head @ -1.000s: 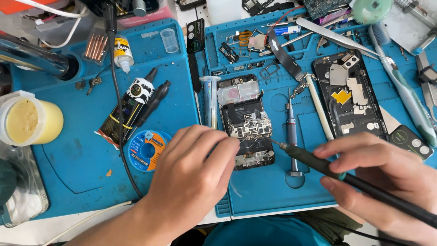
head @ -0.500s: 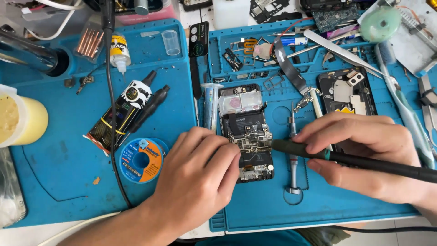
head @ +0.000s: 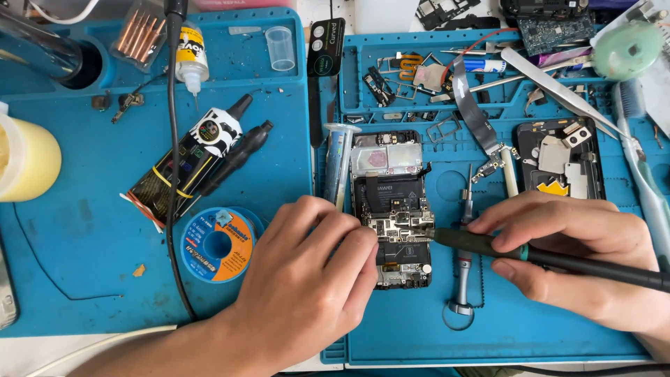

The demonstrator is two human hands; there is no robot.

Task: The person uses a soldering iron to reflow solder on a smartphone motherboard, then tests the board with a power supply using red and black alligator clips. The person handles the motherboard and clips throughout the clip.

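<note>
An opened phone (head: 391,202) with its circuit board bare lies on the blue work mat (head: 419,328) at the centre. My left hand (head: 307,279) rests on the mat against the phone's left edge, fingers curled, steadying it. My right hand (head: 579,255) grips a dark soldering iron (head: 530,253) like a pen. The iron's tip touches the board near its right edge, about halfway down the phone.
A second opened phone (head: 562,157) lies at the right, tweezers (head: 558,87) and small parts above it. A precision screwdriver (head: 463,258) lies under the iron. A solder spool (head: 213,244), glue tubes (head: 195,160), a syringe (head: 338,164) and a yellow jar (head: 28,160) sit on the left mat.
My right hand brought the soldering iron leftward from the mat's right side until its tip reached the phone's board. My left hand stayed at the phone's left edge.
</note>
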